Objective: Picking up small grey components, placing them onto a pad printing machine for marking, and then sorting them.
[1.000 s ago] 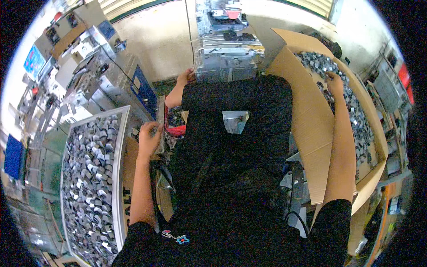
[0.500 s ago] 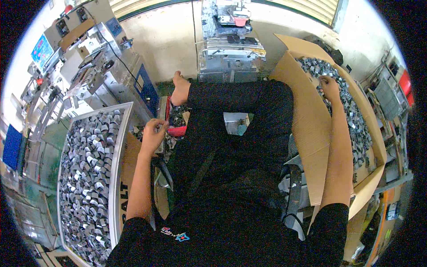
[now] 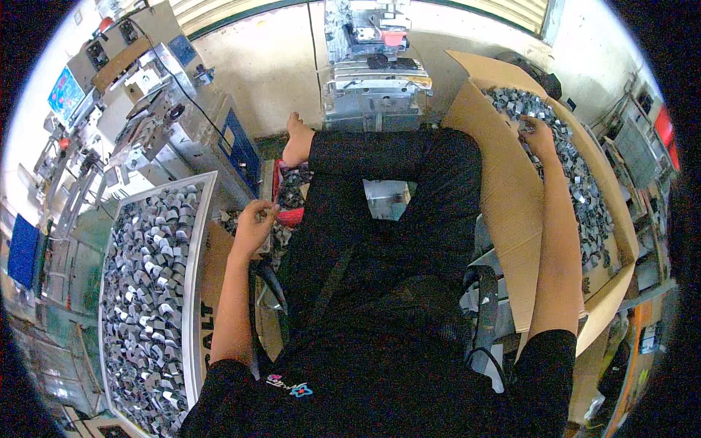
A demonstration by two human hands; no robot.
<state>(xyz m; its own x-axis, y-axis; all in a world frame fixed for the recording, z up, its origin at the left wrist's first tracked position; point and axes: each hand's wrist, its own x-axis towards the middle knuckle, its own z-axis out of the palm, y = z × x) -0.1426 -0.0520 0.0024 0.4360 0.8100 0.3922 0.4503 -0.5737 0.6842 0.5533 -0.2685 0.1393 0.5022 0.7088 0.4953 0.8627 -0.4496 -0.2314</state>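
Observation:
My right hand (image 3: 539,137) reaches over a large open cardboard box (image 3: 488,182) on my right, which holds many small grey and black pieces (image 3: 584,193). Its thumb and fingers are pinched together at the pieces near the box's inner side; whether one is between the fingertips is too small to tell. My left hand (image 3: 253,225) hovers beside my thigh with curled fingers, thumb against forefinger, and anything in it cannot be made out. Below and beyond it sits a red bin (image 3: 290,217) with dark bits inside. On my left a pale-rimmed tray (image 3: 196,292) is filled with curved grey pieces (image 3: 150,285).
My crossed leg (image 3: 394,153) and bare foot (image 3: 297,140) lie ahead of me. A machine (image 3: 376,87) stands against the wall beyond. Grey cabinets (image 3: 164,117) with a blue panel are at the far left. Shelving (image 3: 642,182) stands behind the box at right.
My right hand has shifted slightly at the pieces in the box, its fingers now lower and more bent. My left hand stays nearly in place, fingers still curled. The view has tilted a little.

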